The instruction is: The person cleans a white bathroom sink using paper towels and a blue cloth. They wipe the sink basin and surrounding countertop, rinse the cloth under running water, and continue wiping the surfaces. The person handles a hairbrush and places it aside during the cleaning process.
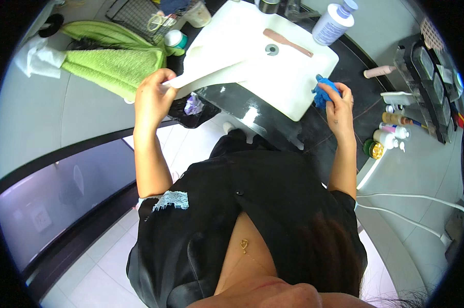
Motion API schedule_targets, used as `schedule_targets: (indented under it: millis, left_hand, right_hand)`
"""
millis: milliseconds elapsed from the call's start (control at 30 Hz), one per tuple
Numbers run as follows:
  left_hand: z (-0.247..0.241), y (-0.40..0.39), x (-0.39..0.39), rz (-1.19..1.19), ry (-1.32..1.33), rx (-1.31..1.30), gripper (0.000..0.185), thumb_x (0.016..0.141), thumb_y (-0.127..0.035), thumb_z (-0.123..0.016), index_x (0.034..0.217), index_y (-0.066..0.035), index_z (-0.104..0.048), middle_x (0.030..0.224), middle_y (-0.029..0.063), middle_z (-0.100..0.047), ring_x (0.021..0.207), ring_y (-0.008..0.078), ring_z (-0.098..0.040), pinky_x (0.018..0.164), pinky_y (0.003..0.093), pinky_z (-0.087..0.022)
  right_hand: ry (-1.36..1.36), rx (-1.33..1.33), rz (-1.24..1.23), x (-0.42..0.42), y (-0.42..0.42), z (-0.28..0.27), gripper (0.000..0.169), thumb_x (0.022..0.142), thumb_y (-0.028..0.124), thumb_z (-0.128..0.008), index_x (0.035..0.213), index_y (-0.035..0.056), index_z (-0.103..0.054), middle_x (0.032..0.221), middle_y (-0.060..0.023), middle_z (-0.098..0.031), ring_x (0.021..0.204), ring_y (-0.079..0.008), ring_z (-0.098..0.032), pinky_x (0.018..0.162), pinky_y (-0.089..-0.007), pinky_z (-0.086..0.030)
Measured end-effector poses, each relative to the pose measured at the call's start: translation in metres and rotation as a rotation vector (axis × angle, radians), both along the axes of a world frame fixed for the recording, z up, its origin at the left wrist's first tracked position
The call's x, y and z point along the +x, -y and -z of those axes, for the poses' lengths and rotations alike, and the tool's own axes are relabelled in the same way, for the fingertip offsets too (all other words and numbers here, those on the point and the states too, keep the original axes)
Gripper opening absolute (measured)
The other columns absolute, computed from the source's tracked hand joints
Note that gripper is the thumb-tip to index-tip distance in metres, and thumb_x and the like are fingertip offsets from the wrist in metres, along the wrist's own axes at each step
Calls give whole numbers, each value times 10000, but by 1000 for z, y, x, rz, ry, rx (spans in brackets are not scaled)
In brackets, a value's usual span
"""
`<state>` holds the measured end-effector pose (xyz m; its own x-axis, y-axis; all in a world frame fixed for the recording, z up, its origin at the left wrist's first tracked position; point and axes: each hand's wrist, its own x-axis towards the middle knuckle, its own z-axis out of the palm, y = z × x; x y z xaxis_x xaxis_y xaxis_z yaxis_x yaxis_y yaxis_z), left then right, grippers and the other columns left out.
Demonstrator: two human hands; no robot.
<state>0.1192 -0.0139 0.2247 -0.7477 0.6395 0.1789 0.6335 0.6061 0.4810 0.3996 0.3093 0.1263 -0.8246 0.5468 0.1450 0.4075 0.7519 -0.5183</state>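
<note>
My left hand (pixel 155 94) grips the near end of a long, white, sheet-like piece (pixel 209 77). Its far part blends with the white sink (pixel 286 92), so its full outline is hard to tell. In my right hand (pixel 340 102) is a bunched blue cloth (pixel 321 92), held at the sink's right edge. A pinkish-brown, flat-handled tool (pixel 288 42) lies in the basin beside the round drain (pixel 271 49). A lime-green towel (pixel 112 69) hangs just left of my left hand.
A white pump bottle (pixel 334 25) stands behind the sink. A wire basket (pixel 133 17) and a white-and-teal jar (pixel 175 39) are at back left. Crumpled purple wrapping (pixel 193 104) lies in a black bag (pixel 195 117). Several bottles (pixel 388 138) and a black rack (pixel 428 77) line the right.
</note>
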Motion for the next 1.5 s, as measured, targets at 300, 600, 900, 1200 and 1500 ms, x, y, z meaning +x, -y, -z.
schedule_targets:
  millis: [300, 600, 900, 1200, 1500]
  left_hand:
    - [3, 6, 7, 215, 158, -11, 308, 752, -8, -613, 1037, -89, -697, 847, 96, -568, 799, 238, -589, 739, 327, -477]
    - [51, 50, 24, 190, 156, 104, 365, 663, 35, -601, 969, -124, -719, 890, 94, -600, 840, 290, -594, 755, 354, -486]
    - [53, 89, 18, 156, 221, 120, 385, 650, 86, -581, 957, -101, -717, 895, 79, -587, 841, 258, -588, 741, 330, -477]
    - [71, 98, 27, 23, 219, 150, 335, 690, 102, -586, 942, -81, -706, 893, 77, -577, 822, 251, -596, 706, 310, -478]
    - [70, 97, 26, -60, 366, 202, 280, 771, 46, -593, 1018, -53, -678, 957, 98, -609, 901, 235, -593, 785, 298, -474]
  right_hand:
    - [-496, -178, -46, -100, 59, -27, 247, 777, 135, -643, 1006, 45, -629, 1038, -166, -569, 901, -298, -591, 792, -371, -485]
    - [-332, -307, -721, -237, 138, 65, 271, 770, 84, -592, 1038, 104, -624, 1020, -141, -550, 963, -328, -556, 861, -388, -454]
    - [122, -160, -340, -261, 10, 169, 205, 799, 76, -574, 994, 119, -615, 977, -156, -571, 897, -336, -574, 809, -390, -468]
    - [-308, -189, -869, -215, 162, 71, 324, 692, 113, -647, 1010, 174, -628, 1081, -109, -562, 1005, -317, -552, 900, -416, -430]
    - [-185, -32, 11, -173, -21, 223, 294, 744, 36, -566, 1025, 102, -623, 995, -170, -601, 949, -369, -554, 868, -452, -428]
